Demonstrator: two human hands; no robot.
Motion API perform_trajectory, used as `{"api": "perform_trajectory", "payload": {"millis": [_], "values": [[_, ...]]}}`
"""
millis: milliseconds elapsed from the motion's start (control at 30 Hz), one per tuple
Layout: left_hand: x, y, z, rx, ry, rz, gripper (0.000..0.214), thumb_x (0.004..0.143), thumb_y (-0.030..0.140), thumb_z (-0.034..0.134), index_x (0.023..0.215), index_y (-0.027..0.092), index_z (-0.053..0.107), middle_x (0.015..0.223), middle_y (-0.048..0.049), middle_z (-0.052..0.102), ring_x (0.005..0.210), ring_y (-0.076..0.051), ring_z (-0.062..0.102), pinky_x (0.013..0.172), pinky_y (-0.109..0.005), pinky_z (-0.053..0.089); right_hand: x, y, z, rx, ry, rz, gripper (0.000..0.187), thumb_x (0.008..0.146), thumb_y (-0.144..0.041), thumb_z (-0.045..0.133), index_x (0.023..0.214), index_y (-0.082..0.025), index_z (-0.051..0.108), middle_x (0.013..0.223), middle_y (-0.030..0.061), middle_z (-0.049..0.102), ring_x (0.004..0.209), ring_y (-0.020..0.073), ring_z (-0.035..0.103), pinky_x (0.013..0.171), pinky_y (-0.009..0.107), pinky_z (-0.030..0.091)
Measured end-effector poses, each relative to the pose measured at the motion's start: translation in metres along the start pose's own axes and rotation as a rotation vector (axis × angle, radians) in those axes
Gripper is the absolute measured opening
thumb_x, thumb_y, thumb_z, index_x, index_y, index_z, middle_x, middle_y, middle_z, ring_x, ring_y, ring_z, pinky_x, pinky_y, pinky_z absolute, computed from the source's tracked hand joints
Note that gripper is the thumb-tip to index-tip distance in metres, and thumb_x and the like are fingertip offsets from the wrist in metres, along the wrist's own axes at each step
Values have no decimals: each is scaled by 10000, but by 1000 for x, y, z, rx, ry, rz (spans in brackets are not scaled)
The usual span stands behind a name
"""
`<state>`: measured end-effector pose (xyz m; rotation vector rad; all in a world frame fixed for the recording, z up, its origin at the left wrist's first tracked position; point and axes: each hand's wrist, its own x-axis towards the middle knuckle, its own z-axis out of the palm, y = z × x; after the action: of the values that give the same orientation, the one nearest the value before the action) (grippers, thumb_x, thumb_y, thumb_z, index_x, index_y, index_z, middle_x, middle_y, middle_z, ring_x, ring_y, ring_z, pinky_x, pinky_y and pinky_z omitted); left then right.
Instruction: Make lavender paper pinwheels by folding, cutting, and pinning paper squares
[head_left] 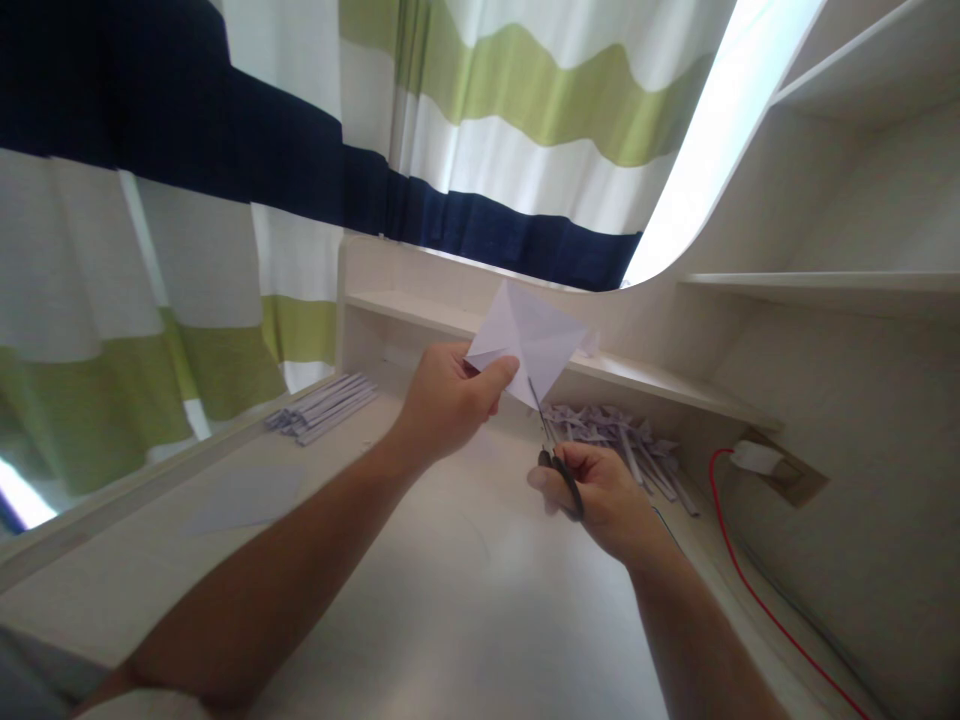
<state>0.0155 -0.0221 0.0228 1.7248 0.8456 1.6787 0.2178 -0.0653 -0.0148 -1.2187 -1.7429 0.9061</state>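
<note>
My left hand (461,395) pinches a square sheet of white paper (536,330) by its left corner, thumb on top. Creases run across the paper, which is held up above the desk. In my right hand (600,490) is a pair of scissors (561,470) with dark handles, fingers through the loops. Its blades point up and away and meet the paper's lower corner. Whether the blades have cut into the paper I cannot tell.
A bundle of rolled paper sticks (326,405) lies at the desk's left. Paper sticks with crumpled tops (615,430) lie behind my right hand. A flat paper sheet (247,497) rests on the white desk (465,600). A red cable (739,565) runs from a wall plug (757,457).
</note>
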Motion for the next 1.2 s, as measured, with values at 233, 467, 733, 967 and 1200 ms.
{"api": "perform_trajectory", "payload": {"millis": [233, 467, 733, 967, 1200], "values": [[0, -1, 0, 12, -31, -11, 432, 868, 363, 684, 492, 175, 583, 453, 9, 586, 436, -115, 531, 459, -239, 373, -1, -1, 1, 3, 6, -12, 389, 786, -489, 799, 603, -191, 629, 531, -42, 503, 506, 104, 365, 509, 275, 262], [-2, 0, 3, 14, -100, -28, 431, 869, 364, 684, 494, 178, 585, 456, 10, 590, 432, -113, 529, 448, -234, 367, -1, 2, -3, 23, 1, -22, 412, 796, -531, 803, 629, -190, 643, 548, -36, 520, 515, 110, 388, 514, 280, 272], [-2, -1, 2, 19, -111, -20, 441, 877, 358, 683, 488, 177, 581, 448, 14, 582, 430, -106, 521, 446, -227, 360, -1, 1, -2, 5, 28, -4, 411, 775, -515, 824, 617, -187, 634, 546, -24, 566, 509, 109, 405, 515, 276, 283], [-2, -2, 2, 39, -121, -31, 445, 875, 373, 677, 488, 177, 580, 450, 12, 583, 430, -110, 526, 447, -229, 358, 0, 2, -2, -12, 41, -15, 423, 787, -535, 812, 614, -196, 627, 544, -28, 563, 500, 111, 406, 508, 279, 291], [-4, 2, 2, 60, -150, -28, 437, 867, 356, 676, 481, 177, 575, 441, 17, 569, 417, -102, 504, 433, -227, 334, 0, 2, -3, -10, 51, -13, 422, 788, -538, 812, 619, -195, 633, 538, -27, 561, 499, 110, 409, 505, 276, 290]]}}
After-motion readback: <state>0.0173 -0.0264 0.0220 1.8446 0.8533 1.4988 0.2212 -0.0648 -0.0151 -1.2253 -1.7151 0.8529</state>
